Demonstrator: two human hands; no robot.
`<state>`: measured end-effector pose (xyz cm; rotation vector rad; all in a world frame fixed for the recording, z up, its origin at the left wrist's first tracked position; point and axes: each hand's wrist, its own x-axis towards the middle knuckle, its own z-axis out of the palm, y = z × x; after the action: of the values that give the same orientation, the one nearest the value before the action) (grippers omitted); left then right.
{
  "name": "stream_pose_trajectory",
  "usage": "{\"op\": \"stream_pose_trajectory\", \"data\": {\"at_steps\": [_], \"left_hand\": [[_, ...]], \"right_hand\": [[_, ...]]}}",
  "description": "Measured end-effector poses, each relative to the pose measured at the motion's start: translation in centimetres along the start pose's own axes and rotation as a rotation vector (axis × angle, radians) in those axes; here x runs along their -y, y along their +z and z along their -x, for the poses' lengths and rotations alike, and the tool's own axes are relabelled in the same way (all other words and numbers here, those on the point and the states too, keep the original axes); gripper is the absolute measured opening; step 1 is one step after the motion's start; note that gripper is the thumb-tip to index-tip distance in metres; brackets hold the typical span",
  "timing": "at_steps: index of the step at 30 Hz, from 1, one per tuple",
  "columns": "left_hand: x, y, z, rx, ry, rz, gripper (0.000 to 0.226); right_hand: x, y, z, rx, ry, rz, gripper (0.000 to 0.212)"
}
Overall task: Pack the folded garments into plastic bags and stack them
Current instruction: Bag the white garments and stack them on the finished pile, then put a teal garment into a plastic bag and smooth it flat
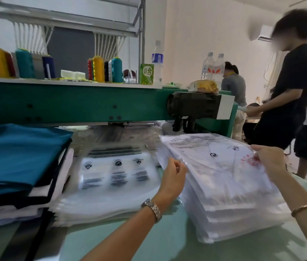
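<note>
The head camera faced forward and down. The left hand and right hand lay close, fingers pointing away.

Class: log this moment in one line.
left hand: pinches bagged garment, left edge | right hand: holds its right edge | bagged garment: atop stack | empty bags: left of stack

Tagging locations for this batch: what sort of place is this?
Likely a garment embroidery or packing workshop: thread cones on a green machine frame, a stack of bagged garments, a pile of empty plastic bags.
</note>
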<state>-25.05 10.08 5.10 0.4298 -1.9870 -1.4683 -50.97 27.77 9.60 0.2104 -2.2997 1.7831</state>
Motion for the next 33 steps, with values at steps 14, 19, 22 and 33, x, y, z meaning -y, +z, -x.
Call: {"op": "stream_pose_trajectory", "data": {"at_steps": [14,19,22,33], "left_hand": [[3.3,1.2,1.4,-0.086,0.022,-0.376,0.012],[3.3,0.6,1.5,-0.121,0.116,-0.424,0.014],[3.3,-0.3,1.7,-0.132,0.107,-0.431,0.032],[2.7,-6.4,4.3,-0.262,0.322,-0.617,0.030]], "right_hand": [[-3.2,0.5,1.3,0.150,-0.273,0.735,0.024],[-1.8,1.0,2.0,0.189,-0.342,1.142,0.028],[0.3,1.7,3.3,0.174,-0.279,1.330,0.023],[11.4,10.5,16.4,0.255,-0.702,1.182,0.026]]}}
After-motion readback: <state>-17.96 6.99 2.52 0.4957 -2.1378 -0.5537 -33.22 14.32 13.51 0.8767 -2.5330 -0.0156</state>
